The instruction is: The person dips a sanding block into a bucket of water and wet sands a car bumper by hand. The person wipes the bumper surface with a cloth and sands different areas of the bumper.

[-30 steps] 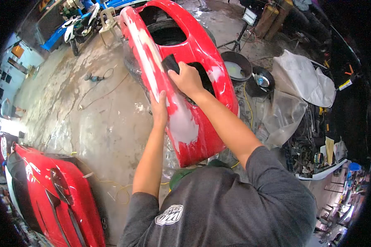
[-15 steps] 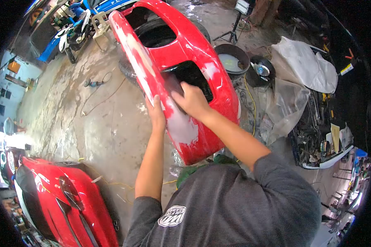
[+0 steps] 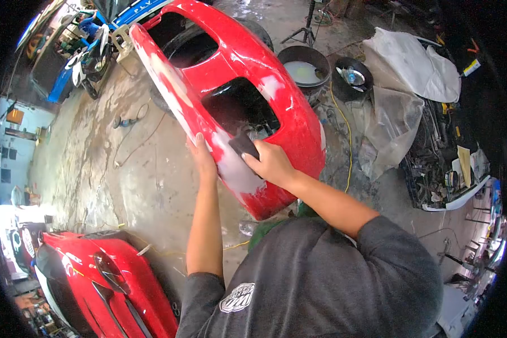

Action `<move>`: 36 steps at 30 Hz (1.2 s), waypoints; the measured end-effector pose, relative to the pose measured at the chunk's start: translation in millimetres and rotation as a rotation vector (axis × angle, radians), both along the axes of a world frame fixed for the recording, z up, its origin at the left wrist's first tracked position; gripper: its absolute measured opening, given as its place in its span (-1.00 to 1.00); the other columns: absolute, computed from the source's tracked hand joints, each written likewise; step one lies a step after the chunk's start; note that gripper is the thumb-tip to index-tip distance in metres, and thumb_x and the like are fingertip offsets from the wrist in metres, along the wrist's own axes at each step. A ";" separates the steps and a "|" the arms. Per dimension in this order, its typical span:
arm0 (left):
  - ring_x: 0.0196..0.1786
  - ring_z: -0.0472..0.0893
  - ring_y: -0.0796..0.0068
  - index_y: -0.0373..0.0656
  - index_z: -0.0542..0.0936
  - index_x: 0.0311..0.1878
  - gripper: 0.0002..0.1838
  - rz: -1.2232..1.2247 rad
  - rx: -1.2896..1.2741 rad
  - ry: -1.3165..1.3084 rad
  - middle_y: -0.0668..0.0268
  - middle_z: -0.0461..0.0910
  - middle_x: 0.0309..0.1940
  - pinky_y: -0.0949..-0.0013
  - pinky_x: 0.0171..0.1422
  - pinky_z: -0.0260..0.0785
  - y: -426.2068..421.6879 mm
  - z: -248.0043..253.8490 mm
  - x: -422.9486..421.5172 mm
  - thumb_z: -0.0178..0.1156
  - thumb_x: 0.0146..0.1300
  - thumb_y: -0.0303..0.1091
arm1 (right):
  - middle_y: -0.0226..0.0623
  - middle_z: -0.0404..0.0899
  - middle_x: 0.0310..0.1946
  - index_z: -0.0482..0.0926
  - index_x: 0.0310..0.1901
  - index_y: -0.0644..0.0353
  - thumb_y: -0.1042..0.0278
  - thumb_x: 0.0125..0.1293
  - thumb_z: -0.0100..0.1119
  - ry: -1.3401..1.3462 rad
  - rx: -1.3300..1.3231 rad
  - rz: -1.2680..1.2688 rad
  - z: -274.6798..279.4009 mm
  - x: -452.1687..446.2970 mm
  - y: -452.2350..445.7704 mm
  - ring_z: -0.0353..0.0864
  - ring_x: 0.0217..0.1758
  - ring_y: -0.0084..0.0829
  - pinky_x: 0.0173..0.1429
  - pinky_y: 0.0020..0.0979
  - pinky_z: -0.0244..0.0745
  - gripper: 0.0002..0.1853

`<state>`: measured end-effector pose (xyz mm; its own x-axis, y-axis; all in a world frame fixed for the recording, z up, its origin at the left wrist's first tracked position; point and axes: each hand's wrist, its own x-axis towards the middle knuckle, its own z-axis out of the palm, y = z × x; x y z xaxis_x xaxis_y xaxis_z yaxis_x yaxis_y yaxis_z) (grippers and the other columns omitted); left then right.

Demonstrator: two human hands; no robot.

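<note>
A large red car bumper [image 3: 236,67] with white and grey patches lies on a dark tire [image 3: 256,34]. My right hand [image 3: 273,163] grips a dark flat pad [image 3: 243,146], pressed on the bumper beside the grey patch [image 3: 236,172] near its lower end. Against the bumper's left edge rests my left hand [image 3: 203,158], its fingers extended along the side and partly hidden behind the edge. Nothing shows in that hand.
Right of the bumper are a black basin [image 3: 328,76] of cloudy liquid, a smaller black bucket [image 3: 369,84], plastic sheeting [image 3: 397,121] and a yellow cord [image 3: 349,152]. Another red car part [image 3: 146,276] lies lower left. A power tool [image 3: 121,122] is on the floor.
My right hand has moved the dark pad down along the bumper toward its lower end. My left hand has shifted slightly along the left edge. The camera view has also shifted.
</note>
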<state>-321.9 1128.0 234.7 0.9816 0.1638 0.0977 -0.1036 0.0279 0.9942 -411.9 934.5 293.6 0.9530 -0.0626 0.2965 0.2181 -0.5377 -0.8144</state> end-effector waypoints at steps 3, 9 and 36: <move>0.29 0.50 0.35 -0.24 0.35 0.50 -0.37 -0.002 0.049 -0.011 0.17 0.53 0.28 0.24 0.47 0.31 0.9 8.0 -9.3 -0.05 0.66 0.10 | 0.25 0.69 -0.29 0.56 -0.22 0.33 0.12 0.35 0.33 0.011 -0.027 -0.002 3.3 12.6 1.3 0.71 -0.17 0.27 -0.07 0.16 0.60 -0.64; 0.50 0.37 0.16 -0.35 0.18 0.62 -0.30 -0.013 0.013 0.041 -0.08 0.34 0.50 0.17 0.63 0.13 -0.8 26.2 -15.0 0.02 0.64 -0.06 | 0.23 0.69 -0.28 0.56 -0.19 0.33 0.10 0.37 0.30 -0.011 -0.049 -0.011 6.3 22.4 7.8 0.71 -0.17 0.27 -0.07 0.18 0.60 -0.63; 0.64 0.23 0.01 -0.42 0.04 0.67 -0.18 0.092 0.224 -0.112 -0.19 0.19 0.61 0.16 0.71 -0.01 -8.5 17.1 -10.8 0.14 0.56 -0.20 | 0.23 0.70 -0.29 0.61 -0.21 0.36 0.10 0.32 0.31 -0.062 -0.020 0.021 36.1 59.5 23.4 0.72 -0.15 0.29 0.00 0.15 0.61 -0.61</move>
